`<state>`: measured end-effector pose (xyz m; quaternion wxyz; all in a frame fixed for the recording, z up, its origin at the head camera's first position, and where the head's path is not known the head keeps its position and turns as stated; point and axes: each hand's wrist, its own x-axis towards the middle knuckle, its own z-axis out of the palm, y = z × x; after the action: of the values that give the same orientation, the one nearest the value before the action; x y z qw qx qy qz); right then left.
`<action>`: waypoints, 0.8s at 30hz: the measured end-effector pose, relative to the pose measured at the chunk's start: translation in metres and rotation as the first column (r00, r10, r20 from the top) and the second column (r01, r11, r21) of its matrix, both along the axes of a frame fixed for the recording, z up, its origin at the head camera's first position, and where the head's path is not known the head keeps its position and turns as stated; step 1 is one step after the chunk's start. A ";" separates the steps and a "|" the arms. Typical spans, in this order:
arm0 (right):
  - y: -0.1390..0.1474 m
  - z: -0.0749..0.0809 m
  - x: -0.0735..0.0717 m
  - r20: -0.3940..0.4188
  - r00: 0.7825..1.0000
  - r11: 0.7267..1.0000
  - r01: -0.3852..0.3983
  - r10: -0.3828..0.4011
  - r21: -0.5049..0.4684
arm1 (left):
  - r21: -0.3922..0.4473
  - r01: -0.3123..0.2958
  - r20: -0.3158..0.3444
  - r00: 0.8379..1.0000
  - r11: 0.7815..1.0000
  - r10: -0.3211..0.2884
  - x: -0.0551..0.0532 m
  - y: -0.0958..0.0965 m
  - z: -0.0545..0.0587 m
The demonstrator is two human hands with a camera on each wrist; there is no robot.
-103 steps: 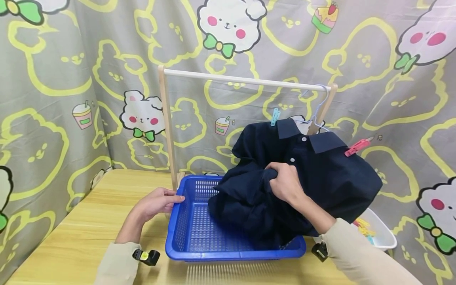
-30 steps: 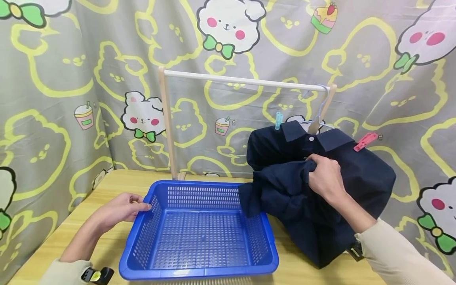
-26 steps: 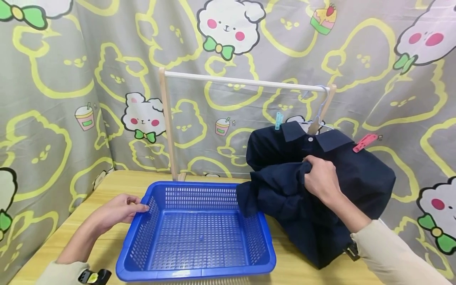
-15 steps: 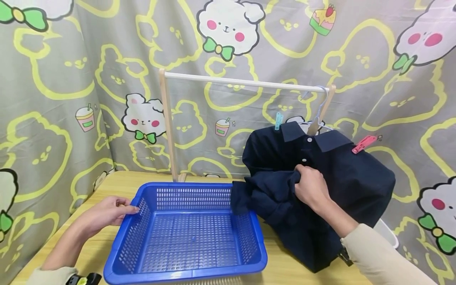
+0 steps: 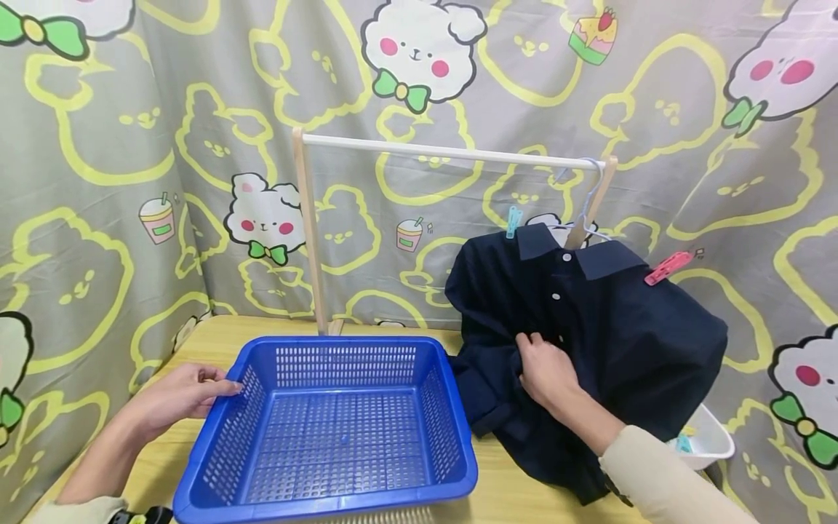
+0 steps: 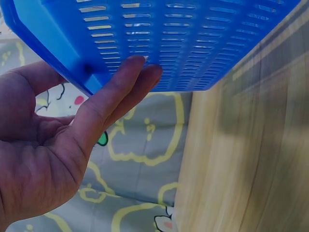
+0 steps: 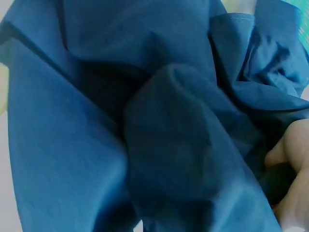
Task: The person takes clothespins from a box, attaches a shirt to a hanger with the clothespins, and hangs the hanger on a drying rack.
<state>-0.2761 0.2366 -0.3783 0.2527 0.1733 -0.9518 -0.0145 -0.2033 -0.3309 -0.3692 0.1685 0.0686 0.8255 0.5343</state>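
Note:
A dark navy collared shirt (image 5: 628,342) hangs at the right on a pale blue hanger (image 5: 592,193). A teal clothespin (image 5: 513,221) and a pink clothespin (image 5: 668,268) sit at its shoulders. My right hand (image 5: 548,370) grips the lower front of the shirt, the cloth bunched around its fingers. Folds of the shirt (image 7: 169,145) fill most of the right wrist view. On the left, my left hand (image 5: 177,400) pinches the left rim of a blue plastic basket (image 5: 327,503), thumb over the edge. In the left wrist view its fingers (image 6: 113,99) lie against the slotted wall.
A rack with a white rail (image 5: 452,151) and wooden posts (image 5: 308,240) stands behind the basket. Partly hidden by the shirt is a white tray (image 5: 710,440) with small coloured items. A patterned curtain (image 5: 216,94) surrounds the wooden table (image 5: 222,331).
The basket, held by my left hand, has moved left and nearer, out from beneath the shirt. My right hand first drew the shirt rightward, then brought the bunched cloth down and left beside the basket.

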 end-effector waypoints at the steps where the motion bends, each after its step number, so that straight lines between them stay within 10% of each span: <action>1: -0.002 -0.006 0.001 -0.024 1.000 1.000 -0.012 0.012 0.027 | 0.002 0.001 0.002 1.000 1.000 -0.001 0.000 0.001 0.000; 6: -0.018 -0.029 0.011 -0.040 0.999 0.989 -0.026 0.033 0.146 | 0.005 -0.001 0.000 1.000 1.000 0.001 0.000 0.004 0.000; 12: -0.036 -0.043 0.029 0.133 0.989 0.965 0.023 -0.060 0.262 | 0.017 -0.005 -0.009 1.000 1.000 0.005 -0.002 0.010 -0.003; 24: -0.034 -0.046 0.034 0.279 0.955 0.977 0.043 -0.102 0.209 | 0.023 -0.026 0.009 1.000 0.999 0.026 -0.004 0.020 -0.004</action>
<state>-0.2422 0.2028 -0.4240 0.0921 0.1629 -0.9778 -0.0941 -0.2071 -0.3110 -0.3735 0.1644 0.0575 0.8195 0.5460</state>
